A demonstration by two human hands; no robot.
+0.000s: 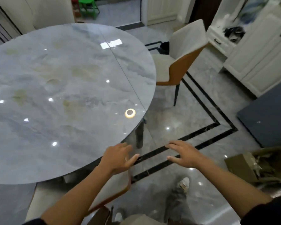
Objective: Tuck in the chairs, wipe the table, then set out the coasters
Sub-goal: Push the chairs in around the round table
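With left hand and right hand both spread and empty, the near chair sits just under the left, the pulled-out chair well beyond the right: stiff-shelled, probably fairly light, sliding readily on glossy tile, best gripped by the backrest top

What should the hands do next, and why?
Probably grip the near chair's backrest and push it toward the table: the left hand is open just above its top edge, the right hand open beside it, and the chair sticks out.
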